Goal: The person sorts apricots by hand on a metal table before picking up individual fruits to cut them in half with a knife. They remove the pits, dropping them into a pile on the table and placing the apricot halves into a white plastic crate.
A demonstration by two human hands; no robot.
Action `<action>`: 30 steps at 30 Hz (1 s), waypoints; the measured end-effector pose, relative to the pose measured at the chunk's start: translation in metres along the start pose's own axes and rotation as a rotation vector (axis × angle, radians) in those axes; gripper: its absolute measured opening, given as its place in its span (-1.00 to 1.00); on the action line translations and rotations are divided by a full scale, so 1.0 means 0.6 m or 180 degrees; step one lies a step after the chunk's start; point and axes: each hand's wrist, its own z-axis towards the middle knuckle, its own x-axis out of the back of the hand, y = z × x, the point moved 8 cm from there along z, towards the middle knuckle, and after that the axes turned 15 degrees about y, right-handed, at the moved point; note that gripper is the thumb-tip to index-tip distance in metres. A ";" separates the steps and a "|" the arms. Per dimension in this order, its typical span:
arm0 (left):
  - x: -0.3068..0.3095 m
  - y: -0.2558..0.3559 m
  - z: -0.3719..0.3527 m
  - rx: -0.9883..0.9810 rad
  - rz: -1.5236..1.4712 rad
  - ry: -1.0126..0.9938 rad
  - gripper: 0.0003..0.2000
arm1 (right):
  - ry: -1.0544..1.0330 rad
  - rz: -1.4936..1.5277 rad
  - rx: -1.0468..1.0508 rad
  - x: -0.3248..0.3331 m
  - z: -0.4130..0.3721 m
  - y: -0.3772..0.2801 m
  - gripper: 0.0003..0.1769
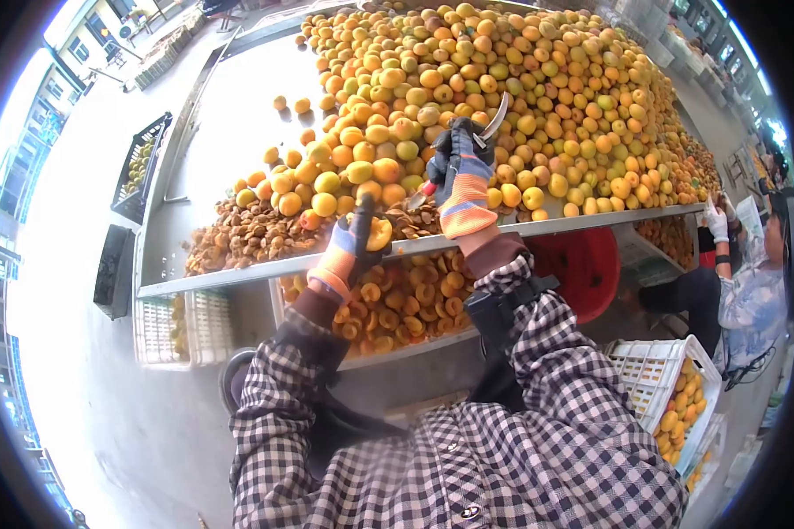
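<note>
I saw the cut apricot (380, 234) above the table's (238, 276) near edge, left of centre | judged it light, soft, slippery, easily bruised, best held by its outer skin | left hand (351, 242) was part-curled, grasping it | right hand (464, 166), farther off, was clenched around a curved knife (498, 119), blade pointing far

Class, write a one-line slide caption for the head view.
Left hand holding a cut fruit, right hand gripping a curved knife, beside heaped fruit.
</note>
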 end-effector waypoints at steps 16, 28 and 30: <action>-0.050 -0.067 -0.020 0.2467 -0.2972 -0.0071 -0.47 | -0.2382 -0.2647 0.0324 0.003 -0.072 0.153 -0.60; 0.014 0.125 0.003 0.0798 -0.1490 -0.0292 -0.66 | -0.1958 -0.3359 0.1659 0.009 -0.009 0.053 -0.70; 0.053 0.083 0.025 0.0711 -0.0995 0.0620 -0.66 | -0.1839 -0.3409 0.1644 0.013 -0.008 0.046 -0.75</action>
